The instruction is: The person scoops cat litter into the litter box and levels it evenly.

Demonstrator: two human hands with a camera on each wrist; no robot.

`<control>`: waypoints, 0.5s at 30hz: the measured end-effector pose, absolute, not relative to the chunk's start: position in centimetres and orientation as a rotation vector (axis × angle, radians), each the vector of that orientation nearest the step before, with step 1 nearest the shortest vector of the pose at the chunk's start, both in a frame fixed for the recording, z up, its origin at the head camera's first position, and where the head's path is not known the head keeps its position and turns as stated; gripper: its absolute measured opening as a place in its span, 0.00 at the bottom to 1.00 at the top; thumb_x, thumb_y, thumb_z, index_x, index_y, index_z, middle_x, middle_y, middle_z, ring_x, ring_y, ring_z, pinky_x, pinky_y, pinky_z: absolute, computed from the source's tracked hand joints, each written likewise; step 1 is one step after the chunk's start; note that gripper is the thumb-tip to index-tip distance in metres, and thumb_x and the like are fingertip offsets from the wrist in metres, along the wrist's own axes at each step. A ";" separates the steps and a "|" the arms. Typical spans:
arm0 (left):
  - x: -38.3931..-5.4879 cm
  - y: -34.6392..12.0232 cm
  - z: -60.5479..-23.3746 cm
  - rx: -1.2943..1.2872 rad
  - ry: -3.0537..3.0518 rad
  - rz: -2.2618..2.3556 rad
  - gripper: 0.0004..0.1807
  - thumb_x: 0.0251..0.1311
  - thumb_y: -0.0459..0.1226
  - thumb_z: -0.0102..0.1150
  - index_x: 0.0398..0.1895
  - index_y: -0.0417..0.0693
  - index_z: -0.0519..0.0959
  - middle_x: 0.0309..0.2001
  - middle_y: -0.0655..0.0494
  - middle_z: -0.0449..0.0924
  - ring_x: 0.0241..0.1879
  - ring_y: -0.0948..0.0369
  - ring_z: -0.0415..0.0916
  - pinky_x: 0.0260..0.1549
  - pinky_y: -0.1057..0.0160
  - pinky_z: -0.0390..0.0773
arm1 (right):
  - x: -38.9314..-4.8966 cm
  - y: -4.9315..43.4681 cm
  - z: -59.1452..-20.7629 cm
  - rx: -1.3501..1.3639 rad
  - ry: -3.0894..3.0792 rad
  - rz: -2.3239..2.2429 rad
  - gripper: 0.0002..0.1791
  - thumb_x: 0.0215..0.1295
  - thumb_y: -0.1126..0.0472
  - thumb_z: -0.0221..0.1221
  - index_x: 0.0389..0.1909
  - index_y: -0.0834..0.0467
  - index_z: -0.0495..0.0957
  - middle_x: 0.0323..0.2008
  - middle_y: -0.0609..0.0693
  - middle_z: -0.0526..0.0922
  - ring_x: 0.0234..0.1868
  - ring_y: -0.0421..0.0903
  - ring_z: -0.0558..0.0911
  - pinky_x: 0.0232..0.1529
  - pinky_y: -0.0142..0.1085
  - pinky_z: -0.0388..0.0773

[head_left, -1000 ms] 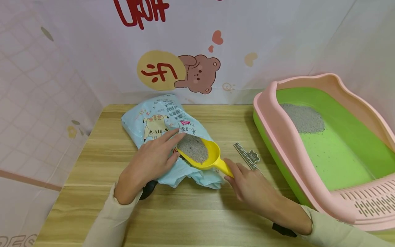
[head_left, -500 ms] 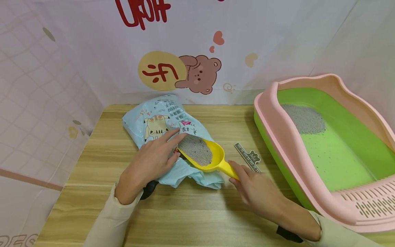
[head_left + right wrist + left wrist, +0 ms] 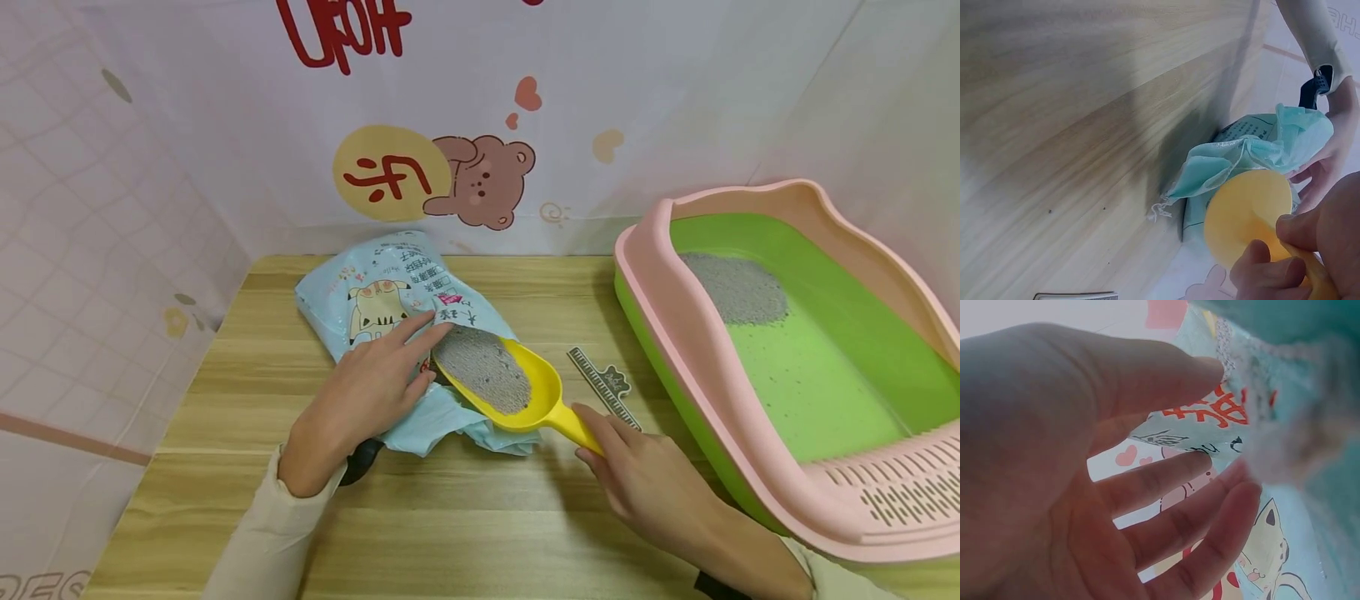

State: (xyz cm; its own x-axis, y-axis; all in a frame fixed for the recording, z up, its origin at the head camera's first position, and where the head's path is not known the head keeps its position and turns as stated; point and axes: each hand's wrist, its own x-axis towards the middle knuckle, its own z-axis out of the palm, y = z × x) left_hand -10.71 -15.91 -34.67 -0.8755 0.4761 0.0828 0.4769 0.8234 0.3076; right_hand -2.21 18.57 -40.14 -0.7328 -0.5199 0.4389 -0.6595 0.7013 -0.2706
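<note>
Fingers of the right hand point(image 3: 652, 483) wrap the handle of the yellow scoop point(image 3: 543, 398), whose long axis runs from four to ten o'clock. Its bowl, bearing grey granules point(image 3: 487, 375), lies at the mouth of the blue bag point(image 3: 420, 292); nearer its tip, toward nine, the left hand point(image 3: 367, 379) rests loosely on the bag. At two o'clock from the right hand stands the pink-rimmed green tray point(image 3: 817, 383).

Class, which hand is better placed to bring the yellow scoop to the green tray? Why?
Probably the right hand: its fingers grip the yellow scoop, and it is nearer the green tray. The left hand touches the bag.
</note>
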 end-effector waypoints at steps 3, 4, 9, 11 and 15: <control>-10.7 -15.9 -34.7 -0.776 -3.006 -0.510 0.34 0.74 0.36 0.68 0.83 0.49 0.72 0.82 0.44 0.67 0.50 0.38 0.88 0.51 0.33 0.82 | -2.0 18.8 -40.1 0.924 -2.569 0.599 0.33 0.91 0.41 0.39 0.69 0.63 0.77 0.43 0.54 0.89 0.23 0.35 0.77 0.22 0.32 0.77; -10.7 -15.9 -34.7 -0.773 -3.008 -0.514 0.35 0.74 0.36 0.68 0.83 0.49 0.72 0.82 0.44 0.67 0.51 0.38 0.88 0.52 0.33 0.82 | -1.9 18.9 -40.1 0.924 -2.563 0.599 0.33 0.91 0.41 0.39 0.69 0.63 0.77 0.44 0.53 0.89 0.24 0.35 0.78 0.22 0.32 0.78; -10.7 -15.9 -34.6 -0.783 -3.006 -0.519 0.35 0.74 0.36 0.68 0.83 0.48 0.72 0.83 0.44 0.66 0.55 0.38 0.87 0.53 0.33 0.83 | -1.5 19.4 -39.9 0.920 -2.543 0.588 0.33 0.91 0.41 0.39 0.70 0.63 0.77 0.44 0.51 0.89 0.26 0.35 0.79 0.24 0.33 0.80; -10.7 -15.9 -34.6 -0.789 -3.005 -0.518 0.35 0.74 0.36 0.68 0.83 0.47 0.72 0.83 0.44 0.66 0.57 0.38 0.86 0.54 0.34 0.83 | -1.2 19.6 -39.9 0.918 -2.531 0.576 0.33 0.91 0.41 0.39 0.70 0.63 0.78 0.43 0.51 0.89 0.27 0.36 0.81 0.25 0.35 0.82; -10.7 -15.8 -34.5 -0.781 -3.018 -0.515 0.35 0.74 0.36 0.68 0.83 0.47 0.72 0.82 0.43 0.66 0.59 0.38 0.86 0.56 0.32 0.82 | -0.9 19.9 -39.8 0.926 -2.503 0.573 0.33 0.91 0.42 0.40 0.69 0.63 0.78 0.42 0.49 0.88 0.27 0.35 0.80 0.24 0.34 0.81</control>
State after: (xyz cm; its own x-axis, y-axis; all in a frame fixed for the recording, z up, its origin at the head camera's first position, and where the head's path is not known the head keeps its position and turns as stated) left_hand -10.69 -15.84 -34.55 -0.8775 0.4754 0.0629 0.4694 0.8246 0.3158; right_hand -0.94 19.89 -39.77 -0.6959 -0.5123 0.5034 -0.6803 0.6949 -0.2332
